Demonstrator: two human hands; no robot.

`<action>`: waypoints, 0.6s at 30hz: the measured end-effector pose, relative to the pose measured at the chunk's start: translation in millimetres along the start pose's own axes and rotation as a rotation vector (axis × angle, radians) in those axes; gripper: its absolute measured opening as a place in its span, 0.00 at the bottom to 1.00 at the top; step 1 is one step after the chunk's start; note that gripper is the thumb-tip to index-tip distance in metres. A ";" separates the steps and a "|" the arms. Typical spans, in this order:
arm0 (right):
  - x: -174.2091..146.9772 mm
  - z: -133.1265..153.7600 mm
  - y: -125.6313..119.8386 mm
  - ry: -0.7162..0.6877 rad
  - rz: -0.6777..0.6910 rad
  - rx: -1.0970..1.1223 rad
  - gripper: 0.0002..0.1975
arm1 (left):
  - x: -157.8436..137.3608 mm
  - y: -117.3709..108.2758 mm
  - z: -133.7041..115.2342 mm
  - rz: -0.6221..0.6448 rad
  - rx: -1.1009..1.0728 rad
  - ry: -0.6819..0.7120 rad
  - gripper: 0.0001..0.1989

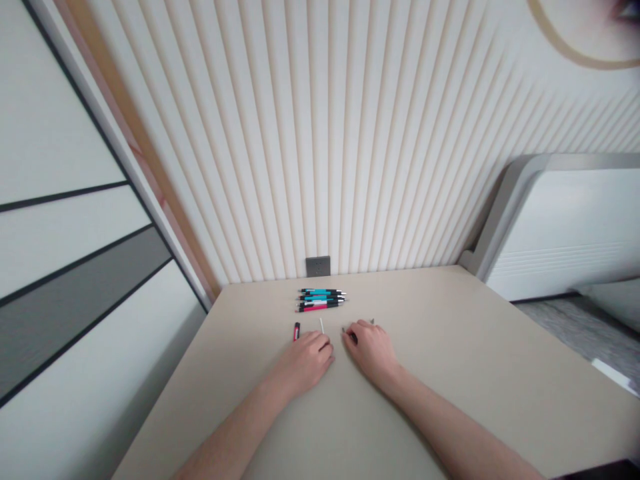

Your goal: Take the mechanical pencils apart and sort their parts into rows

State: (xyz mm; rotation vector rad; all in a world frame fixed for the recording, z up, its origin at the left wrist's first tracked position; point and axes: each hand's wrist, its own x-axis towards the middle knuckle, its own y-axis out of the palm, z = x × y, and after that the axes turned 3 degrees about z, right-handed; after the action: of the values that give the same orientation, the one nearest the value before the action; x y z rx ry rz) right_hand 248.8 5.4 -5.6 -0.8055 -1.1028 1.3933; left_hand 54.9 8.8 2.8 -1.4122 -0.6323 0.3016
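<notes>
My left hand rests low over the table with its fingers curled closed; what they hold, if anything, is hidden. Just beyond it lie a short red and black pen barrel piece and a thin white stick, like a pen refill. My right hand is closed too, thumb and fingers bent around a small dark piece too small to name. A tiny tip shows past its knuckles. Farther back, several blue, black and red pens lie side by side.
The beige table runs up to a ribbed white wall with a dark socket. A white and grey cabinet stands at the left. To the right is a bed with a pale headboard.
</notes>
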 end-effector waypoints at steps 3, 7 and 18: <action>0.2 -0.2 0.3 0.001 0.008 0.015 0.12 | -0.2 0.1 0.2 -0.019 -0.018 -0.004 0.07; 0.1 -1.1 -0.7 -0.009 0.005 0.036 0.13 | -0.6 -1.4 -0.3 -0.016 -0.029 0.005 0.08; -1.0 -9.2 -6.0 0.001 0.022 0.005 0.18 | -2.1 -4.7 1.7 -0.003 -0.046 0.035 0.06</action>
State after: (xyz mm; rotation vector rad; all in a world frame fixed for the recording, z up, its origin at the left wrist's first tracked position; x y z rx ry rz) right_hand 259.5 5.6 -3.1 -0.8164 -1.0922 1.4139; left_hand 51.4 8.3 7.0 -1.4573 -0.6162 0.2611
